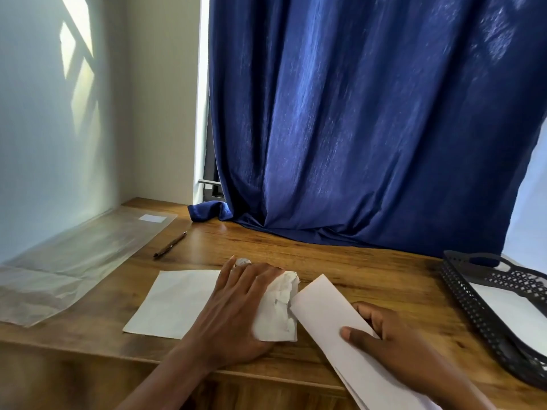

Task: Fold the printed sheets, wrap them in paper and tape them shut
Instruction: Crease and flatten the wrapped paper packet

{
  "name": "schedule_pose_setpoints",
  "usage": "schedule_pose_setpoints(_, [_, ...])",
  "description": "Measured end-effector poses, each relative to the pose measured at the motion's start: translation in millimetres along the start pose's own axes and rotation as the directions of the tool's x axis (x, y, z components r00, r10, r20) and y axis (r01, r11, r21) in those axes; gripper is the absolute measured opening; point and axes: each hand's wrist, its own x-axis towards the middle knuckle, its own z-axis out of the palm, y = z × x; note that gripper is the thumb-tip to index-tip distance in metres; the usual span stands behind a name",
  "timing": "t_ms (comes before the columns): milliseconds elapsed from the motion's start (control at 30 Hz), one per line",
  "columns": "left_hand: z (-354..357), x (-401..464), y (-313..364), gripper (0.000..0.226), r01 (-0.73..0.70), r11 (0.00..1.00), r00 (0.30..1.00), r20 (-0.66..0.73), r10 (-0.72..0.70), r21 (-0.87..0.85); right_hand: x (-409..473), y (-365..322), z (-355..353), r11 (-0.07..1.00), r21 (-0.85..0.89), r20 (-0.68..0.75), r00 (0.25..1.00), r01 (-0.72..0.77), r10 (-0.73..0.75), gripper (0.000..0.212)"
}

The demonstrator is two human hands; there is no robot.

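A white wrapping sheet (174,303) lies flat on the wooden desk (370,273), its right end crumpled (282,303). My left hand (236,306) rests flat on that sheet with straight fingers, near the crumpled part. A small clear roll, possibly tape (243,261), peeks out just beyond my fingertips. My right hand (393,335) grips a long folded white stack of sheets (325,315), thumb on top and fingers curled around its far edge. The stack is tilted, its far end close to the crumpled paper.
A clear plastic sleeve (74,261) lies at the left by the wall. A pen (170,245) sits behind the sheet. A black mesh tray (488,309) holding white paper stands at the right. A blue curtain (370,128) hangs onto the desk's back edge.
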Motion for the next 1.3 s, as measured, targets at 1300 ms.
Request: schedule_pose_setpoints(1300, [-0.1,1.2,-2.1,0.105,-0.039,0.998,0.999,-0.010,0.040,0.058,59.2,-38.7,28.2,0.899,-0.437,-0.348,0.926,-0.021,-0.148,0.091])
